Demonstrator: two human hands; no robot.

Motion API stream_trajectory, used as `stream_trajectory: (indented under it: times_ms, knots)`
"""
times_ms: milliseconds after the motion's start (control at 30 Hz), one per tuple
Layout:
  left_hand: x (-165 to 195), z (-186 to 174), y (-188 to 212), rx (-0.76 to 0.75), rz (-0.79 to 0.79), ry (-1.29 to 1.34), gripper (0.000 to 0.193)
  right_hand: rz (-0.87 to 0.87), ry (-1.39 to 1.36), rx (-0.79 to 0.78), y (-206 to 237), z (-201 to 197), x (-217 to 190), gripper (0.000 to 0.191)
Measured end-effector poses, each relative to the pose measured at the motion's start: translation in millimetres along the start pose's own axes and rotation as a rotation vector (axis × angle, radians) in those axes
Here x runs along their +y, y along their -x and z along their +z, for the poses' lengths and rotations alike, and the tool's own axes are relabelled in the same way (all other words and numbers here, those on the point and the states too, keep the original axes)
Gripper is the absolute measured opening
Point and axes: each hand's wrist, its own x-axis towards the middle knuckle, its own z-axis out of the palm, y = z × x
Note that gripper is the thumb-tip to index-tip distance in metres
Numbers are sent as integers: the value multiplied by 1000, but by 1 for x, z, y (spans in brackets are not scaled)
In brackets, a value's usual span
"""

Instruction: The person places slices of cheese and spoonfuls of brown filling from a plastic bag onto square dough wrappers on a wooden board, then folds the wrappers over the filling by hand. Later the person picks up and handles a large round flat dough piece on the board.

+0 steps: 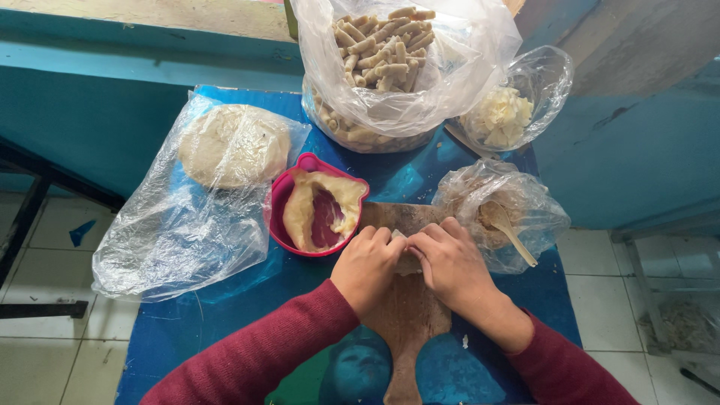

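A small piece of pale dough (pixel 406 255) is pinched between the curled fingers of the left hand (pixel 365 268) and the right hand (pixel 450 266), both pressed close together over a wooden board (pixel 409 315) on a blue-covered table (pixel 187 330). The dough itself is largely hidden by the knuckles. Judging from the crowded surface, the pink bowl (pixel 279 202) of soft dough just beside the left hand could be knocked by an elbow, and the spoon (pixel 510 232) standing in the bag of filling (pixel 517 202) near the right hand could be tipped out. A flattened dough round (pixel 234 145) is seen lying under clear plastic, with a big bag of finished rolls (pixel 382 52) and a smaller bag of white shreds (pixel 499 116) set at the far edge. The table is framed by a teal wall (pixel 90 112) and a pale tiled floor (pixel 45 360).
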Motion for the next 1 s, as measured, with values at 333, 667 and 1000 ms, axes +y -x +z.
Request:
stream_trajectory:
  times_ms: [333, 667, 1000]
  knots:
    - [1, -2, -2, -9, 45, -162, 18, 34, 1, 77, -3, 3, 0, 7]
    - [7, -11, -3, 44, -32, -123, 29, 25, -52, 61, -3, 10, 2, 10]
    - [15, -26, -7, 89, -82, -200, 34, -19, -52, 118, -4, 9, 0, 13]
